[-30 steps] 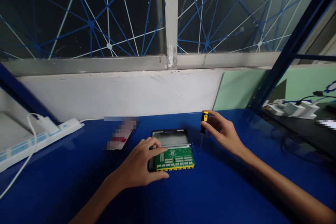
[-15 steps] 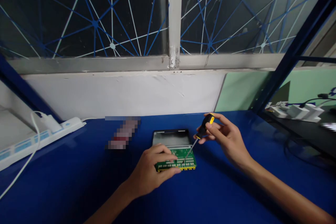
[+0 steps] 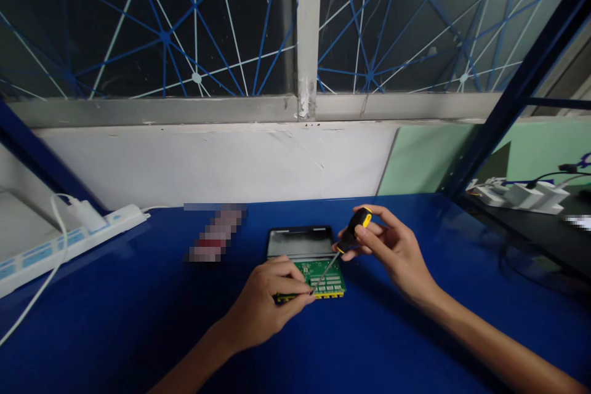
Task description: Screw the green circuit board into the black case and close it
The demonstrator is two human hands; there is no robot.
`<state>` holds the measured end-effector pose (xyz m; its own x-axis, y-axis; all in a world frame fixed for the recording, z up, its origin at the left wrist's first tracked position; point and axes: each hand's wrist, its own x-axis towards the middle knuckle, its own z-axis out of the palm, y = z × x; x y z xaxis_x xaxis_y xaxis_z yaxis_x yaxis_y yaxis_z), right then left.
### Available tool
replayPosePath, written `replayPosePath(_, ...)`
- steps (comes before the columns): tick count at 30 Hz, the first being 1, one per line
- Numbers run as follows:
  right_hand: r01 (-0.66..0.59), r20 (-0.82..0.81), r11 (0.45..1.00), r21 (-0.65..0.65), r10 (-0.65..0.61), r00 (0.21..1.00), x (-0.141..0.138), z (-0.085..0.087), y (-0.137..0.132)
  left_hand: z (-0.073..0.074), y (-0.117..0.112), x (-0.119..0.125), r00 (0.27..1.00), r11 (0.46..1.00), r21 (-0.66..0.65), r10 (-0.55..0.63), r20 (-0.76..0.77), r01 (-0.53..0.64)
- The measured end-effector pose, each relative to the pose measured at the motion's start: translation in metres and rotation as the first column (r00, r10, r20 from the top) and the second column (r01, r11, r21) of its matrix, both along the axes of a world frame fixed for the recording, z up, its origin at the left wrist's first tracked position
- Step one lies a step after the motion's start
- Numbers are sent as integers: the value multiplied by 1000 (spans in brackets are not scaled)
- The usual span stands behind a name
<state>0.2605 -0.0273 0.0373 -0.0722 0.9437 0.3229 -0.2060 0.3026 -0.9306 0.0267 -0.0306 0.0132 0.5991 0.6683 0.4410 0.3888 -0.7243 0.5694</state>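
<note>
1. Steadying, apparently: left hand [image 3: 263, 295], thumb and forefinger nearly meeting at the screwdriver [image 3: 351, 233] tip. Cannot tell whether they pinch anything.
2. Between the hands: green circuit board [image 3: 330, 276], partly under left fingers; black-rimmed case [image 3: 300, 243] just beyond.
3. Right hand [image 3: 392, 243] pinches the handle, slanted, likely for tip visibility.

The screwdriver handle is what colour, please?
The handle is black and yellow, seen best in the head view.

The left hand [image 3: 270, 292] hides the nine-o'clock end of the circuit board [image 3: 333, 282]; what the screwdriver [image 3: 354, 228] touches is too small to tell; the eight-o'clock edge cuts off the power strip [image 3: 39, 258].
</note>
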Motion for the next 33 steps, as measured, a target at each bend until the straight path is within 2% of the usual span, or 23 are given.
replayPosePath(16, 6, -6, 1000, 28, -6, 1000, -1, 0, -3, 2, -2, 1, 999, 1000, 25, 7, -52, -5)
replayPosePath(33, 21, 22, 996, 87, -23, 999, -2, -1, -10, -5, 2, -1, 995, 996, 89, 29, -100, -20)
